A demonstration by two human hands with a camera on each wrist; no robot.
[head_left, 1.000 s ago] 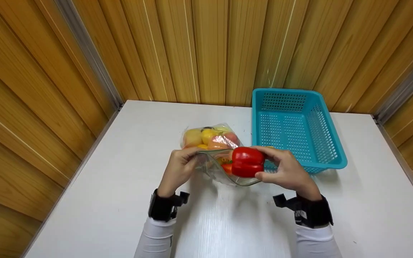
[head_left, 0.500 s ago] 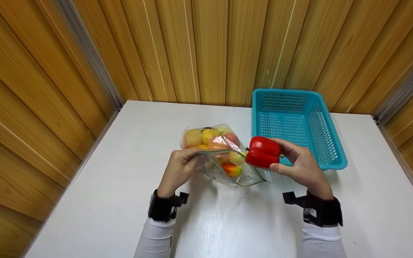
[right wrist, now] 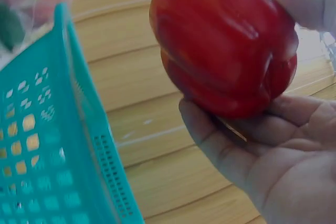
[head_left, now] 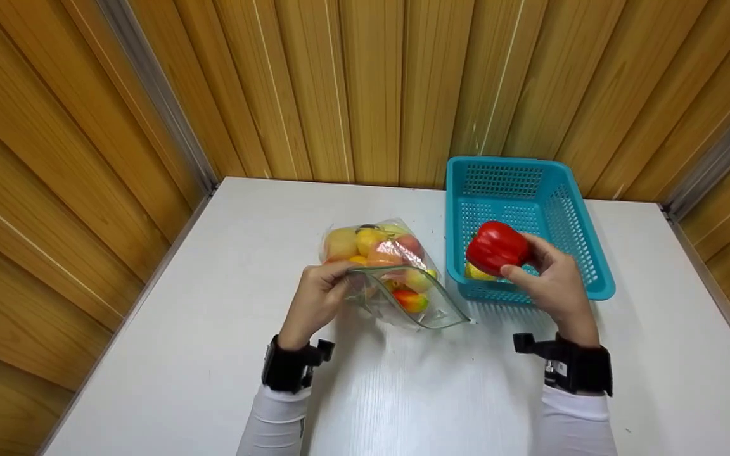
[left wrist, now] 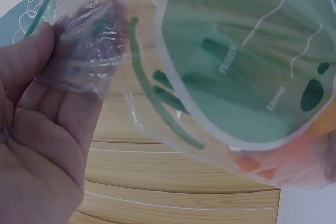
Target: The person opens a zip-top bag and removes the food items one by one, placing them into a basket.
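My right hand grips a red bell pepper between thumb and fingers, held over the near part of the teal basket. In the right wrist view the bell pepper fills the grasp, the basket to its left. A clear zip bag of several fruits lies at the middle, its mouth gaping toward me. My left hand pinches the left end of that mouth. Seen from the left wrist, the thumb of the hand presses the bag's edge, and a green printed label shows on the bag.
Something yellow lies in the basket, partly behind the pepper. Inside the bag near its mouth is a red-and-yellow fruit. The white table is bounded by wood-patterned walls at the back and sides.
My right hand has carried the bell pepper rightward and away from me, from the bag's mouth to over the basket. The left hand and the bag have stayed in place.
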